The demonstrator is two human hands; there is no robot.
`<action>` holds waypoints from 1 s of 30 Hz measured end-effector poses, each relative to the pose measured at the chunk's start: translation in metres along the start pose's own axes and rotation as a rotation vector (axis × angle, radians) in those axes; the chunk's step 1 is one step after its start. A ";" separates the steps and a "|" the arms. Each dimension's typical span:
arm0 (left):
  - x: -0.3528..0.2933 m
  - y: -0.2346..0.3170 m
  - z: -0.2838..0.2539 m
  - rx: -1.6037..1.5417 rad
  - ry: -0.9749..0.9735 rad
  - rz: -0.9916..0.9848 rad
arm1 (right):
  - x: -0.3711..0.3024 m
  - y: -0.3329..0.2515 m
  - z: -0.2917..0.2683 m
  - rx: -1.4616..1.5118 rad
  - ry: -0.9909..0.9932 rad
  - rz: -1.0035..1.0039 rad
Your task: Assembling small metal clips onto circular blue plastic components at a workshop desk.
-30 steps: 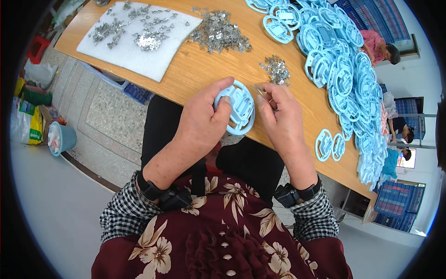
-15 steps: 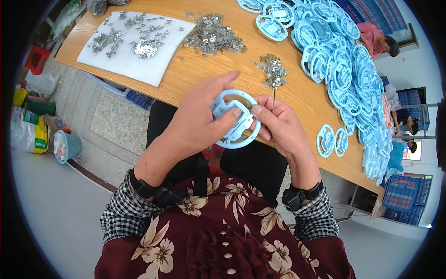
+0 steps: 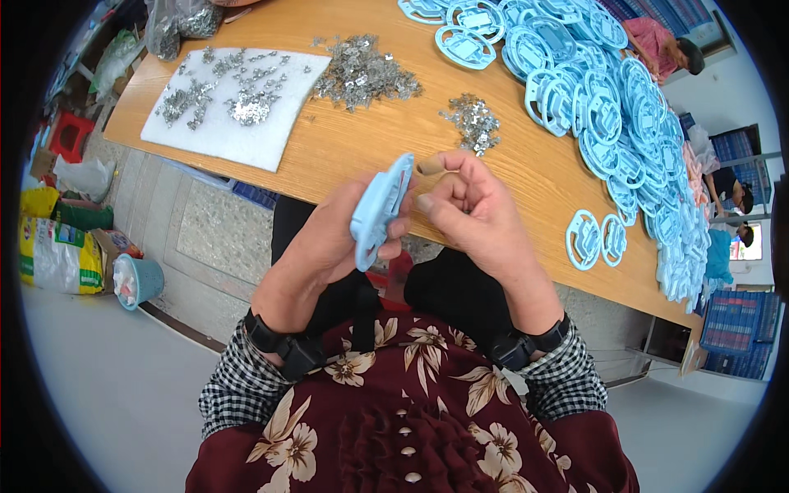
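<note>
My left hand (image 3: pixel 322 238) grips a light blue plastic part (image 3: pixel 380 215) shaped like a toy steering wheel, turned nearly edge-on above my lap. Just right of it is my right hand (image 3: pixel 472 205), apart from the part. Its index finger reaches toward the part's upper end and has a dark covering on the tip; the thumb lies below, and the other fingers are curled in. Whatever those curled fingers hold is hidden. Beyond this hand, a small heap of silver metal pieces (image 3: pixel 472 123) lies on the table.
A larger metal-piece pile (image 3: pixel 366 74) and a white foam sheet (image 3: pixel 222 144) bearing more pieces occupy the wooden table (image 3: pixel 345 148). Blue wheel parts (image 3: pixel 604 115) are heaped at right; two loose ones (image 3: pixel 583 239) lie near the edge. Co-workers (image 3: pixel 653 45) sit beyond.
The blue part has tilted from face-up to nearly edge-on and moved slightly left in my left hand. My right hand has come off it; the thin metal rod there no longer shows.
</note>
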State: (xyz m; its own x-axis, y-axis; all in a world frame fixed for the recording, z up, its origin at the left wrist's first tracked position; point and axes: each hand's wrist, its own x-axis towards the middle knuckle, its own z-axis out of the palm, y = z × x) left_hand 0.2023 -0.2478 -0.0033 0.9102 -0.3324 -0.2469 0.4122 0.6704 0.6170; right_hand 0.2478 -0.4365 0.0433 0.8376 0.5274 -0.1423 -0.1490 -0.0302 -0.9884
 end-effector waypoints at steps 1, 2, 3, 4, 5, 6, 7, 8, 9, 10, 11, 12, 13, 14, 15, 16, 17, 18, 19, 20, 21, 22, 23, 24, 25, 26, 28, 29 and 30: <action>-0.001 -0.001 0.001 -0.093 -0.074 -0.004 | 0.002 0.001 0.002 0.005 0.006 -0.003; -0.001 0.001 0.006 -0.056 -0.079 0.000 | 0.005 0.003 0.002 -0.032 0.007 -0.019; -0.002 0.002 0.009 -0.051 -0.079 -0.004 | 0.007 0.004 0.002 -0.071 0.004 -0.033; -0.002 0.003 0.010 -0.011 -0.070 -0.005 | 0.008 0.005 0.000 -0.067 0.007 -0.035; -0.002 0.004 0.011 0.028 -0.061 -0.006 | 0.010 0.005 -0.001 -0.124 0.026 -0.051; -0.004 0.004 0.011 0.030 -0.054 0.000 | 0.012 0.005 0.001 -0.183 0.034 -0.068; -0.005 0.003 0.011 -0.047 -0.028 -0.029 | 0.013 0.006 0.001 -0.181 0.023 -0.071; -0.006 0.002 0.011 -0.126 -0.002 -0.055 | 0.014 0.007 -0.002 -0.222 0.031 -0.073; -0.004 0.001 0.009 -0.123 0.009 -0.039 | 0.018 0.008 -0.005 -0.262 0.035 -0.080; 0.000 -0.001 0.004 -0.092 -0.015 -0.059 | 0.021 0.011 -0.007 -0.257 0.012 -0.090; 0.002 -0.002 -0.002 -0.062 -0.037 -0.078 | 0.021 0.014 -0.009 -0.289 0.036 -0.084; 0.004 -0.002 -0.005 -0.055 -0.079 -0.079 | 0.019 0.014 -0.013 -0.328 0.068 -0.076; 0.004 0.004 -0.010 -0.040 -0.125 -0.100 | 0.021 0.013 -0.013 -0.332 0.049 -0.085; 0.000 0.005 -0.007 0.005 -0.044 -0.040 | 0.025 0.012 -0.013 -0.205 0.011 -0.068; -0.007 0.009 0.002 0.048 0.036 0.016 | 0.028 0.010 -0.015 -0.079 -0.024 -0.046; -0.014 0.013 -0.002 -0.001 0.018 0.063 | 0.032 0.001 -0.020 -0.192 -0.049 -0.018; -0.018 0.017 -0.009 -0.007 0.024 0.082 | 0.040 -0.002 -0.018 -0.201 -0.067 -0.023; -0.021 0.020 -0.016 0.082 0.070 0.112 | 0.049 -0.004 -0.017 -0.335 -0.058 -0.055; -0.025 0.023 -0.021 0.169 0.118 0.141 | 0.059 -0.007 -0.015 -0.470 -0.049 -0.089; -0.031 0.026 -0.022 0.159 0.151 0.154 | 0.070 -0.011 -0.012 -0.604 -0.040 -0.124; -0.037 0.028 -0.025 0.152 0.158 0.169 | 0.083 -0.014 -0.002 -0.612 -0.055 -0.130; -0.041 0.029 -0.027 0.218 0.214 0.179 | 0.097 -0.016 0.013 -0.767 -0.091 -0.220; -0.044 0.029 -0.029 0.284 0.271 0.188 | 0.111 -0.017 0.029 -0.921 -0.126 -0.312; -0.049 0.030 -0.028 0.311 0.309 0.200 | 0.124 -0.017 0.045 -0.929 -0.141 -0.319; -0.051 0.030 -0.030 0.304 0.308 0.211 | 0.135 -0.017 0.058 -0.939 -0.144 -0.377; -0.054 0.030 -0.032 0.339 0.295 0.206 | 0.145 -0.016 0.069 -0.948 -0.147 -0.434; -0.059 0.028 -0.038 0.378 0.312 0.200 | 0.168 -0.008 0.089 -1.000 -0.184 -0.508; -0.060 0.028 -0.040 0.369 0.315 0.208 | 0.176 -0.006 0.097 -1.047 -0.198 -0.577; -0.061 0.028 -0.042 0.365 0.305 0.208 | 0.181 -0.007 0.107 -1.120 -0.210 -0.538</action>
State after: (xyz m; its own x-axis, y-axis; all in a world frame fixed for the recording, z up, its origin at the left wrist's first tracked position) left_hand 0.1598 -0.1805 -0.0026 0.9640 0.0285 -0.2645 0.2302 0.4087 0.8831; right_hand 0.3440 -0.2500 0.0302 0.5386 0.8183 0.2009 0.7971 -0.4175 -0.4363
